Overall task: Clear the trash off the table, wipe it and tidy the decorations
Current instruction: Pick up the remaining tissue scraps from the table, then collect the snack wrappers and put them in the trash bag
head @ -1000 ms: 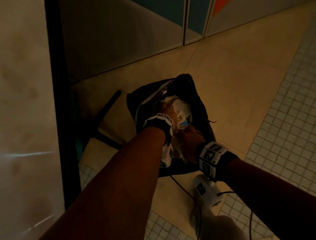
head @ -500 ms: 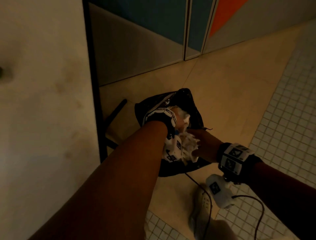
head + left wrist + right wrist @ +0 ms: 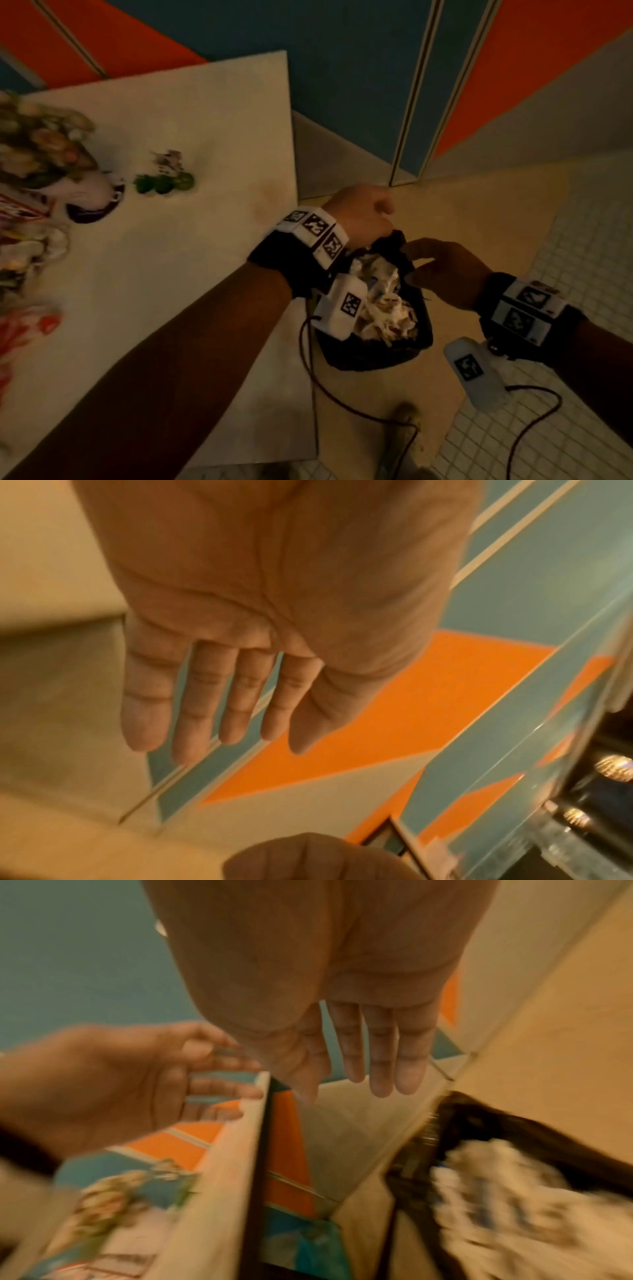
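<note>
A black trash bag (image 3: pixel 373 349) sits on the floor beside the table, filled with crumpled white paper trash (image 3: pixel 383 308). My left hand (image 3: pixel 363 212) hovers over the bag's far rim. My right hand (image 3: pixel 438 267) hangs just right of it, above the bag's mouth. The left wrist view shows the left hand (image 3: pixel 219 696) with straight fingers and an empty palm. The right hand (image 3: pixel 373 1053) is just as flat and empty in the right wrist view, with the bag (image 3: pixel 479 1123) and trash (image 3: pixel 507 1191) blurred below it.
The white table (image 3: pixel 212 240) fills the left, its corner close to the bag. On it stand a flower bouquet (image 3: pixel 37 144), a dark-rimmed bowl (image 3: pixel 92 202), small green and grey decorations (image 3: pixel 164 178) and blurred colourful items along the left edge. Cables trail over the tiled floor (image 3: pixel 589 274).
Both hands have come up out of the bag and let go of the paper trash. My view has lifted and swung, so the tabletop and decorations show.
</note>
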Demonstrator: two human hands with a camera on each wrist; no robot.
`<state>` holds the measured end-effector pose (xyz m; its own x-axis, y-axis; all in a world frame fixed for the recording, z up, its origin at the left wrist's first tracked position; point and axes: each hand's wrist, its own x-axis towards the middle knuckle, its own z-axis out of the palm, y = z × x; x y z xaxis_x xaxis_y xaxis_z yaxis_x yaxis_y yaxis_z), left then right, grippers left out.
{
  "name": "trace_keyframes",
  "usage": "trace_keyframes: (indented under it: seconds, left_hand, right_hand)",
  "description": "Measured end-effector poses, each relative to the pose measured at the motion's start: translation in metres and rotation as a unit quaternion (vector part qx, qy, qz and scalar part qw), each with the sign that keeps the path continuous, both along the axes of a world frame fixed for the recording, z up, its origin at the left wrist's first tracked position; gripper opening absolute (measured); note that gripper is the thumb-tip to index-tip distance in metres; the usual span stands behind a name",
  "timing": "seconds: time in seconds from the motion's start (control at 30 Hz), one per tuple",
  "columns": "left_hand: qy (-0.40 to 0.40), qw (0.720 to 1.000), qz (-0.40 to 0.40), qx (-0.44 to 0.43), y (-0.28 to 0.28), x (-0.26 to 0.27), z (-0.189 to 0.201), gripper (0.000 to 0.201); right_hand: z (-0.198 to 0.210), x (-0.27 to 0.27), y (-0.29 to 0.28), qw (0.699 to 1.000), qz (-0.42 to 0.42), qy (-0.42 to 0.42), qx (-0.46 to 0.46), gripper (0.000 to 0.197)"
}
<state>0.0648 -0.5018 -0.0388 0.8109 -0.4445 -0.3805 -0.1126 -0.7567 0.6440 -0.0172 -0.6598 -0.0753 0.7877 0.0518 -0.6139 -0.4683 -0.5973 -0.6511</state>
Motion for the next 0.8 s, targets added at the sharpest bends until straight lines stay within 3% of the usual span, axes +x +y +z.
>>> trace_keyframes:
  seconds: [0.13,0.23,0.5,0.63,0.8]
  left_hand:
    - [-0.054,0.998,0.034,-0.019,0.105,-0.010,0.052,0.029]
    - [-0.073,0.995,0.075,-0.007,0.194,-0.017,0.076,0.025]
    - [-0.091,0.977,0.175,0.086,0.414,-0.030,0.112,0.019]
    - [-0.106,0.961,0.233,0.101,0.485,-0.046,0.116,0.012]
    - [-0.085,0.945,0.286,0.137,0.532,-0.066,0.104,0.013]
  right_hand:
    - [0.053,0.003,0.060,0.996,0.010,-0.091,0.022,0.041]
    - [0.077,-0.001,0.118,0.992,0.013,-0.101,0.072,0.039]
    - [0.108,-0.013,0.263,0.987,0.108,-0.122,0.010,0.040]
    - [0.110,-0.007,0.314,0.986,0.130,-0.101,0.021,0.040]
    - [0.106,0.006,0.368,0.976,0.197,-0.088,-0.005,0.042]
